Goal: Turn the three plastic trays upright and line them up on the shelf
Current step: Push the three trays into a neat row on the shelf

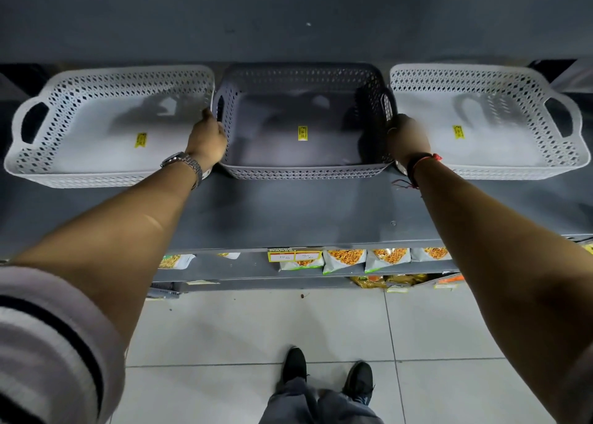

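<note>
While my fingers are hidden behind the rims, I can only guess both hands grip the grey tray: left hand on its left end, right hand on its right. White tray, grey tray and second white tray sit upright along the shelf, long axes left-right; their yellow stickers are unreadable.

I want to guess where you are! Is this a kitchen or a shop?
Most likely a shop. Yellow price stickers sit inside the perforated plastic trays, a price label hangs on the grey metal shelf edge, and rows of snack packets fill the shelf below.
</note>
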Demonstrator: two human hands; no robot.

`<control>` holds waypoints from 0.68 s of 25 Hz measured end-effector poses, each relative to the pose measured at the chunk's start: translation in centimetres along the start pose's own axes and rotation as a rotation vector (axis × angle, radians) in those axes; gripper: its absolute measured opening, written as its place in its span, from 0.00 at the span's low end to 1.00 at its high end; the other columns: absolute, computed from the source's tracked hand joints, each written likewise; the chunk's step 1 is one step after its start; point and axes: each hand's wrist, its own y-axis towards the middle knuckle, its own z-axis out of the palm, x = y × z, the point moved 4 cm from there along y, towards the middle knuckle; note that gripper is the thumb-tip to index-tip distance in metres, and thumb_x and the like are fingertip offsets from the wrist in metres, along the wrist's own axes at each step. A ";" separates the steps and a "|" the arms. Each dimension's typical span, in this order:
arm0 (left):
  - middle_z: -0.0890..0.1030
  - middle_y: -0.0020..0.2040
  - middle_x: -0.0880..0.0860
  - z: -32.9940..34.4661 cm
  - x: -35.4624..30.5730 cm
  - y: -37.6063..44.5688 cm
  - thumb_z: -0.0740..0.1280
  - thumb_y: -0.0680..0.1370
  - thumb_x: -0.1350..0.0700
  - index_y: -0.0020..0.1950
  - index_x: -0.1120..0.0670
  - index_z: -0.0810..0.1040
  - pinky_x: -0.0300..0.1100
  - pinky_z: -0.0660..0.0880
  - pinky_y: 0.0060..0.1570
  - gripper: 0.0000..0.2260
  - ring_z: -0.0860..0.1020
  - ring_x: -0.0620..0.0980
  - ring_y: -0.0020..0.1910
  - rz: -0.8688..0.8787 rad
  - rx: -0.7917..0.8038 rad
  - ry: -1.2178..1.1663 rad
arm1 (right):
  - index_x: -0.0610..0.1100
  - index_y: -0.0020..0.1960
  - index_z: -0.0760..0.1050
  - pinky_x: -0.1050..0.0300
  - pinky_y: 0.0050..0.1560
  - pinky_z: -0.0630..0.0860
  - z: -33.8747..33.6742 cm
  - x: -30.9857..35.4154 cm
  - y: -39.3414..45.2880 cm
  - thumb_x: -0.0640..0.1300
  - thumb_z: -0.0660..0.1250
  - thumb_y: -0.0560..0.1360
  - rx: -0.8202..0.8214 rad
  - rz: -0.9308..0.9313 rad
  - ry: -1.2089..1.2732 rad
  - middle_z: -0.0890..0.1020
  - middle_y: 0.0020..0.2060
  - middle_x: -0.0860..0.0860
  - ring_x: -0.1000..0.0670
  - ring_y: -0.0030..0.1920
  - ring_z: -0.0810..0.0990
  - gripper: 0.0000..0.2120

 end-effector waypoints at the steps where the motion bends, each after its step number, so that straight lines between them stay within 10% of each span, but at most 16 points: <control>1: 0.78 0.55 0.69 0.0 0.1 -0.3 0.52 0.80 0.63 0.66 0.68 0.63 0.54 0.75 0.47 0.16 0.78 0.66 0.52 -0.004 0.001 -0.009 | 0.39 0.60 0.73 0.50 0.53 0.72 -0.1 0.0 -0.3 0.39 0.54 0.75 0.003 -0.005 0.012 0.78 0.59 0.36 0.35 0.57 0.76 0.16; 17: 0.78 0.47 0.66 -1.1 1.4 -9.6 0.54 0.80 0.64 0.72 0.67 0.57 0.46 0.68 0.40 0.20 0.77 0.63 0.45 0.017 0.043 -0.082 | 0.42 0.55 0.74 0.47 0.51 0.73 -0.5 -3.2 -8.7 0.42 0.55 0.77 0.011 0.006 0.040 0.80 0.55 0.36 0.35 0.54 0.78 0.12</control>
